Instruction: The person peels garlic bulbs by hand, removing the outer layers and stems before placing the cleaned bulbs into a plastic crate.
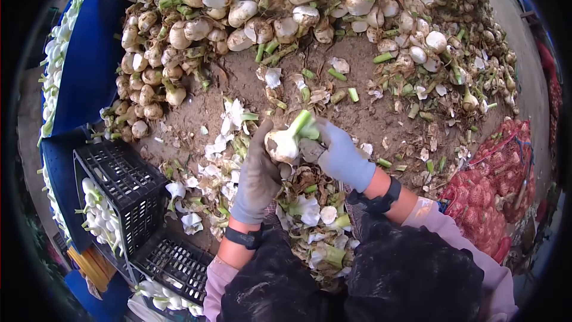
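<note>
As it is being held at the centre of the frame, onion bulb [282, 145]: being clasped between two gloved hands, lifted clear of the ground above a heap of peelings [310, 210].
Left hand [257, 170]: being closed around the bulb's left and lower side, with the fingers curled up over it; the thumb is being hidden by the bulb.
Right hand [341, 156]: being pressed together against the bulb's right flank, where the stalk joins it, with the fingertips pinching there; whether a blade is also being held cannot be told.
Green stalk [302, 123]: being pointed toward the upper right of the frame, away from the body, past the right fingertips.
Long axis: being tilted from lower left (root end, sunk in the left glove) to upper right (stalk end, free).
Nearer hand: the bulb is being covered mostly by the left hand; the stalk's base is being met by the right.
Unpeeled onion pile [238, 6]: being banked across the top of the frame, well apart from the hands.
Black crate [128, 185]: being stood at lower left, with peeled white onions [98, 217] lying in it.
Red mesh sacks [500, 170]: being stacked at the right edge.
</note>
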A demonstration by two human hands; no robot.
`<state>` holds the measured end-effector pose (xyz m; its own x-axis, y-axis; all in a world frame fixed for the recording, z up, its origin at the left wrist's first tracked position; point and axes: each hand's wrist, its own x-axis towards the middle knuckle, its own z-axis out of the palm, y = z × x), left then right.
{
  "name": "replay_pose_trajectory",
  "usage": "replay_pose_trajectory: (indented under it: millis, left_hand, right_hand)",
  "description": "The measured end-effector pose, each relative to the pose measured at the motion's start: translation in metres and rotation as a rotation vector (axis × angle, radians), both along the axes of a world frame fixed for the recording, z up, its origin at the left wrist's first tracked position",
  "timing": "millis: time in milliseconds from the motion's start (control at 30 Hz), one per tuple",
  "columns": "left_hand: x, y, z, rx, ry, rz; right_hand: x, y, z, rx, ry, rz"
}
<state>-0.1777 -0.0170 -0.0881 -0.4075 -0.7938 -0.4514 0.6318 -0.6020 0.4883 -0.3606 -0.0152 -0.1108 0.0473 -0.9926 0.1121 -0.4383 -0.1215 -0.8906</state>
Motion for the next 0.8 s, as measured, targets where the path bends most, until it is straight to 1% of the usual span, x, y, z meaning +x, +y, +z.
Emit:
replay_pose_trajectory:
  millis: [33, 67, 100, 133, 167, 200, 233, 300, 333, 367, 400, 433, 467, 500, 533, 567, 600, 633, 667, 700, 733, 767, 800]
  left_hand:
    - [-0.002, -0.002, 0.007, -0.087, -0.257, -0.085]
    - [-0.005, -0.005, 0.012, -0.177, -0.514, -0.171]
    - [-0.006, -0.005, 0.012, -0.178, -0.517, -0.171]
    - [-0.008, -0.005, 0.011, -0.210, -0.589, -0.176]
    - [-0.007, -0.004, 0.011, -0.239, -0.661, -0.182]
    - [0.000, -0.005, 0.015, -0.152, -0.559, -0.241]
    - [0.002, -0.004, 0.010, -0.150, -0.563, -0.239]
    - [0.000, -0.009, 0.001, -0.095, -0.683, 0.028]
    - [0.000, -0.010, 0.000, -0.213, -0.724, 0.064]
    - [0.001, -0.013, 0.000, -0.213, -0.723, 0.067]
    - [0.005, -0.015, 0.001, -0.639, -1.021, -0.108]
    - [0.005, -0.016, 0.001, -1.078, -1.297, -0.294]
    - [0.005, -0.012, 0.003, -0.843, -1.175, -0.336]
    - [0.006, -0.013, 0.003, -0.844, -1.174, -0.342]
    - [0.010, -0.013, 0.002, -0.401, -0.901, -0.309]
    - [0.013, -0.012, 0.002, 0.033, -0.612, -0.262]
    - [0.013, -0.004, -0.003, -0.091, -0.388, -0.161]
    - [0.016, 0.000, -0.008, 0.031, -0.198, -0.045]
    - [0.014, -0.003, -0.002, 0.084, -0.189, -0.001]
    - [0.011, -0.005, 0.005, 0.142, -0.183, 0.044]
    - [0.013, -0.006, 0.000, 0.179, -0.105, 0.102]
    - [0.023, -0.005, -0.015, 0.258, 0.107, 0.191]
    - [0.026, -0.005, -0.022, 0.277, 0.149, 0.254]
  right_hand:
    - [0.000, -0.001, 0.000, 0.004, -0.002, -0.002]
    - [0.000, -0.001, 0.002, 0.375, -0.320, 0.010]
    - [0.001, -0.004, 0.005, 0.745, -0.638, 0.025]
    - [0.002, -0.008, 0.009, 0.757, -0.458, 0.027]
    - [0.003, -0.009, 0.009, 0.757, -0.462, 0.029]
    - [0.003, -0.008, 0.008, 0.780, -0.515, 0.005]
    - [0.004, -0.009, 0.008, 0.802, -0.567, -0.018]
    - [0.005, -0.004, 0.010, 0.838, -0.620, -0.002]
    - [0.009, 0.002, 0.012, 0.821, -0.606, 0.033]
    - [0.011, 0.004, 0.015, 0.801, -0.589, 0.066]
    - [0.009, 0.005, 0.017, 0.779, -0.607, 0.123]
    - [0.006, 0.005, 0.017, 0.781, -0.603, 0.123]
    - [0.004, 0.005, 0.018, 0.750, -0.426, 0.210]
    - [0.004, 0.005, 0.020, 0.716, -0.254, 0.291]
    - [0.001, 0.002, 0.024, 0.682, -0.192, 0.256]
    - [-0.003, -0.001, 0.021, 0.686, -0.198, 0.256]
    - [-0.010, -0.005, 0.016, 0.554, 0.124, 0.187]
    - [-0.015, -0.007, 0.013, 0.405, 0.440, 0.113]
    - [-0.017, -0.003, 0.010, 0.545, 0.357, 0.261]
    - [-0.010, -0.006, 0.044, 0.741, 0.324, 0.558]
    - [-0.007, 0.018, 0.027, 0.589, 0.237, 0.917]
    - [0.002, 0.032, 0.047, 0.687, -0.012, 1.095]
    - [0.003, 0.036, 0.061, 0.718, -0.281, 1.252]
